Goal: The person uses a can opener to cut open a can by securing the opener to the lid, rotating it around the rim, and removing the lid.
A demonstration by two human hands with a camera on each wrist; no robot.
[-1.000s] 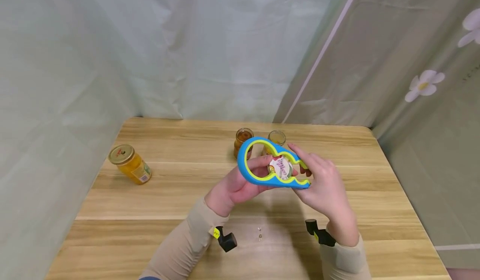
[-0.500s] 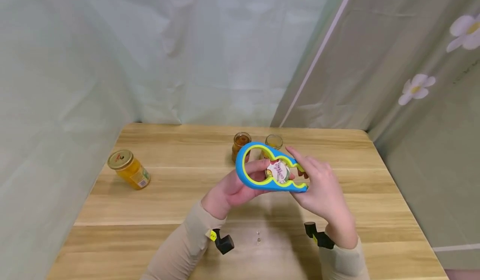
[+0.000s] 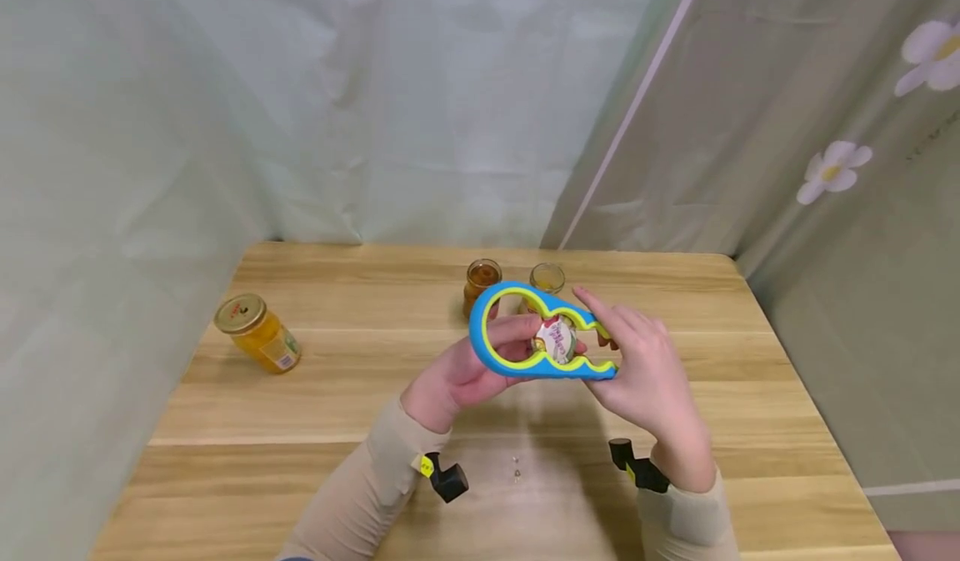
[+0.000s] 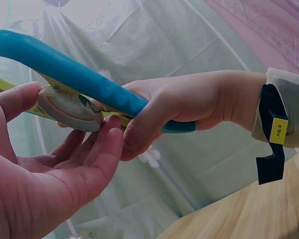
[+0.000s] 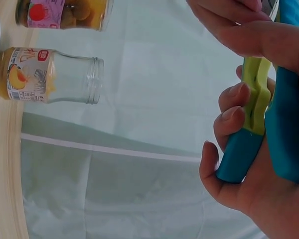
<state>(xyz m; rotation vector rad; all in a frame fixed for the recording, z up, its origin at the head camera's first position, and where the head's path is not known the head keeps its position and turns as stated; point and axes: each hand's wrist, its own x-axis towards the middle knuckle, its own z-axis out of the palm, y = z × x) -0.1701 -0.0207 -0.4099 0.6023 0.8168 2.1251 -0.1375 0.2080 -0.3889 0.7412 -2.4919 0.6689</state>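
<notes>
Hands hold a blue and yellow-green rubber jar opener (image 3: 534, 336) above the wooden table (image 3: 360, 394). Right hand (image 3: 637, 373) grips its narrow end; left hand (image 3: 468, 373) pinches a small round printed lid (image 3: 557, 340) caught in one opening. Likely next: working that lid free.

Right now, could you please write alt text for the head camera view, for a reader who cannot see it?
Two hands hold a blue and yellow jar opener above a wooden table; the right hand grips its narrow end, and the left hand pinches a small lid caught in it. Two open jars stand behind, and a closed jar stands at left.
</notes>
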